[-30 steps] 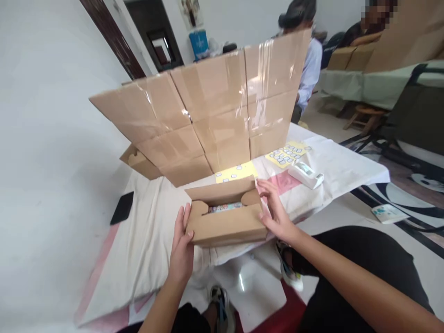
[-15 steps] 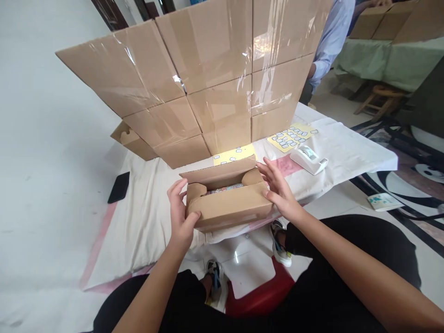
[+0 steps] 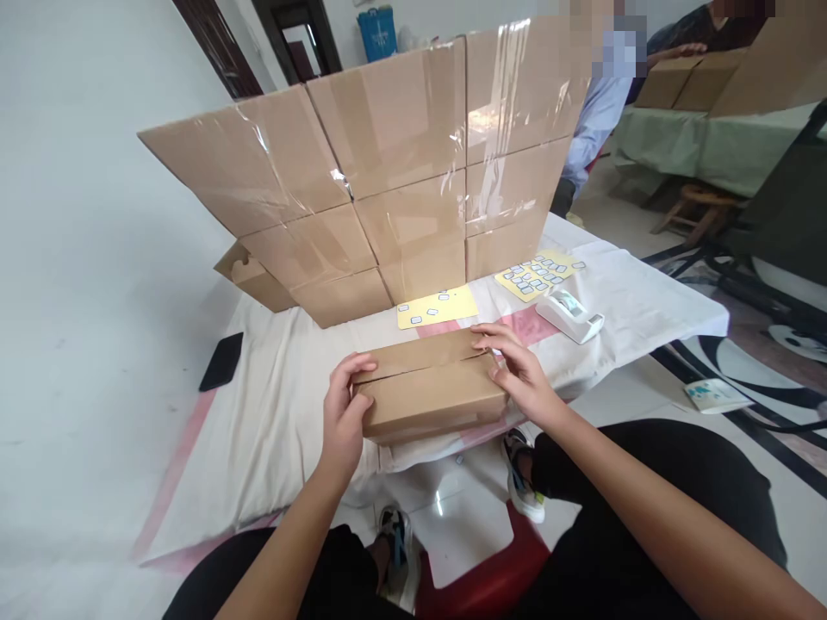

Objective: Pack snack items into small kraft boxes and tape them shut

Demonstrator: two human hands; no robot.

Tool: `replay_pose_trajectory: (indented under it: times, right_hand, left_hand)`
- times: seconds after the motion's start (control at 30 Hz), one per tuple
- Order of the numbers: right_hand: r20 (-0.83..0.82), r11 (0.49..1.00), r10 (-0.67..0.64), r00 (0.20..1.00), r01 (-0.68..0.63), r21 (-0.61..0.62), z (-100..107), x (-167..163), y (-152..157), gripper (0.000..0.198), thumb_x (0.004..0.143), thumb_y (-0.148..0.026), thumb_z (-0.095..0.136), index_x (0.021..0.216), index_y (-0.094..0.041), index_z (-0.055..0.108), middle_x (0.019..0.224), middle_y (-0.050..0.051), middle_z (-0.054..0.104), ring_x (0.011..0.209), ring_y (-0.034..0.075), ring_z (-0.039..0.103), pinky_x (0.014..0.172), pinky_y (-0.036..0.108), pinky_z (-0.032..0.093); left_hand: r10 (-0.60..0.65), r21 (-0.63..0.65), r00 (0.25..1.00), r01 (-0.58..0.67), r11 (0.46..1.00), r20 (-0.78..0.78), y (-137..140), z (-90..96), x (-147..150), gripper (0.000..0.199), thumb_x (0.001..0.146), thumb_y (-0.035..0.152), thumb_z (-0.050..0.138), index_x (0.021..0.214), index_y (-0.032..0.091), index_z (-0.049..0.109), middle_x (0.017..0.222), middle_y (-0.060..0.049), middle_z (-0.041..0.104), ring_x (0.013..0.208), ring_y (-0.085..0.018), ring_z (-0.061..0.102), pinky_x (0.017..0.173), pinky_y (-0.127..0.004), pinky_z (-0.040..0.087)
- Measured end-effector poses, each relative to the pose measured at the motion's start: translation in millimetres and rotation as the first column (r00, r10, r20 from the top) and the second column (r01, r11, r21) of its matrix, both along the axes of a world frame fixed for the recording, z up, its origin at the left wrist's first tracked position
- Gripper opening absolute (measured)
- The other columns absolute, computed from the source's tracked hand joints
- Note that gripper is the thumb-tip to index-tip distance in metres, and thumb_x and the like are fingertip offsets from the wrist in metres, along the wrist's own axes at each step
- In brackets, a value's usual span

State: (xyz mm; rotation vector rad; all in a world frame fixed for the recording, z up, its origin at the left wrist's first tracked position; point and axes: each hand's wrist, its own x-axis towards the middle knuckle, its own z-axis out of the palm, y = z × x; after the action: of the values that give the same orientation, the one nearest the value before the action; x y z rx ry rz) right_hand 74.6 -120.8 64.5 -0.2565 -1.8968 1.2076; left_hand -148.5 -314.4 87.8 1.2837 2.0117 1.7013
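At the near edge of the table (image 3: 277, 405), the cardboard box (image 3: 432, 398), likely light, stiff-walled yet easily dented, is best held by its left and right ends, where the half-curled left hand (image 3: 345, 405) and right hand (image 3: 520, 376) clasp it.

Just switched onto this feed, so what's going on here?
A person has the left hand and right hand at opposite ends of a small cardboard box at the edge of a cloth-covered table. Its top is folded almost shut, with a narrow gap running lengthwise and no tape visible across it. A white tape dispenser sits to the right, untouched. Behind the box stands a tall taped cardboard panel.
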Motion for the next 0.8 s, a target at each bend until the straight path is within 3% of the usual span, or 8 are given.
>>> replay_pose_trajectory:
  times: [0.07, 0.17, 0.27, 0.37, 0.5, 0.63, 0.73, 0.8]
  right_hand:
    - [0.013, 1.0, 0.006, 1.0, -0.006, 0.022, 3.7, -1.1, 0.0, 0.023, 0.096, -0.032, 0.06, 0.114, -0.03, 0.074, 0.14, 0.008, 0.061, 0.134, 0.031, 0.054, 0.115, 0.054, 0.041]
    - [-0.003, 1.0, 0.017, 1.0, -0.017, 0.015, 5.5, -5.4, 0.2, 0.022, 0.095, -0.031, 0.058, 0.107, -0.029, 0.076, 0.138, 0.008, 0.064, 0.132, 0.031, 0.056, 0.113, 0.053, 0.042]
    - [-0.059, 1.0, -0.006, 0.998, 0.005, -0.019, 4.1, -12.5, -0.2, 0.021, 0.094, -0.031, 0.058, 0.103, -0.028, 0.076, 0.135, 0.008, 0.066, 0.129, 0.031, 0.059, 0.112, 0.053, 0.042]
    - [-0.114, 0.997, -0.049, 0.992, 0.041, -0.066, 1.5, -21.1, -0.7, 0.022, 0.092, -0.033, 0.057, 0.1, -0.027, 0.076, 0.132, 0.008, 0.068, 0.128, 0.032, 0.059, 0.112, 0.054, 0.041]
    - [-0.151, 0.994, -0.076, 0.986, 0.062, -0.094, -2.0, -35.6, 0.7, 0.023, 0.094, -0.036, 0.055, 0.097, -0.027, 0.076, 0.13, 0.008, 0.07, 0.128, 0.032, 0.059, 0.113, 0.054, 0.04]
    - [-0.166, 0.991, -0.1, 0.981, 0.083, -0.106, -2.9, -54.4, 1.6, 0.022, 0.095, -0.035, 0.056, 0.095, -0.027, 0.076, 0.13, 0.008, 0.07, 0.129, 0.031, 0.059, 0.114, 0.053, 0.04]
    - [-0.162, 0.987, -0.125, 0.979, 0.105, -0.125, -2.4, -67.1, 0.5, 0.022, 0.094, -0.033, 0.054, 0.094, -0.026, 0.075, 0.131, 0.008, 0.07, 0.129, 0.03, 0.059, 0.114, 0.053, 0.039]
    - [-0.172, 0.987, -0.117, 0.978, 0.095, -0.133, -2.5, -72.8, 0.1, 0.022, 0.094, -0.033, 0.054, 0.093, -0.026, 0.075, 0.131, 0.009, 0.07, 0.129, 0.03, 0.06, 0.115, 0.053, 0.039]
  left_hand:
    - [-0.002, -0.067, 0.973, -0.014, 0.998, -0.231, -1.2, 5.6, -1.4, 0.031, 0.087, 0.017, 0.047, 0.109, 0.027, 0.067, 0.118, -0.004, 0.068, 0.13, -0.027, 0.057, 0.113, -0.049, 0.042]
    - [-0.056, -0.127, 0.823, -0.02, 0.992, -0.565, -2.1, 12.9, -2.9, 0.027, 0.095, 0.016, 0.045, 0.105, 0.027, 0.067, 0.106, -0.002, 0.072, 0.12, -0.025, 0.065, 0.113, -0.052, 0.039]
    - [-0.078, -0.135, 0.687, -0.03, 0.99, -0.722, -1.9, 16.9, -2.9, 0.024, 0.097, 0.015, 0.045, 0.103, 0.024, 0.066, 0.104, -0.002, 0.074, 0.118, -0.024, 0.068, 0.111, -0.049, 0.041]
    - [-0.058, -0.097, 0.651, -0.024, 0.995, -0.757, 0.2, 17.2, -3.5, 0.018, 0.097, 0.018, 0.05, 0.101, 0.023, 0.067, 0.104, -0.003, 0.074, 0.115, -0.023, 0.069, 0.109, -0.047, 0.044]
    - [-0.017, -0.024, 0.669, -0.001, 1.0, -0.743, 6.8, 13.1, -16.6, 0.015, 0.097, 0.028, 0.057, 0.097, 0.025, 0.072, 0.102, -0.003, 0.076, 0.109, -0.024, 0.072, 0.104, -0.046, 0.048]
    - [-0.051, -0.053, 0.689, 0.018, 0.998, -0.723, 14.5, 15.1, -41.0, 0.022, 0.098, 0.033, 0.054, 0.093, 0.027, 0.074, 0.102, -0.004, 0.079, 0.104, -0.026, 0.073, 0.102, -0.048, 0.048]
    - [-0.083, -0.097, 0.697, 0.018, 0.995, -0.712, 13.9, 35.7, -41.8, 0.027, 0.1, 0.034, 0.049, 0.095, 0.027, 0.075, 0.101, -0.003, 0.079, 0.1, -0.026, 0.073, 0.1, -0.047, 0.049]
    - [-0.098, -0.11, 0.706, 0.028, 0.994, -0.701, 7.3, 64.4, -24.4, 0.028, 0.101, 0.033, 0.048, 0.1, 0.027, 0.075, 0.103, -0.003, 0.079, 0.098, -0.025, 0.073, 0.094, -0.045, 0.052]
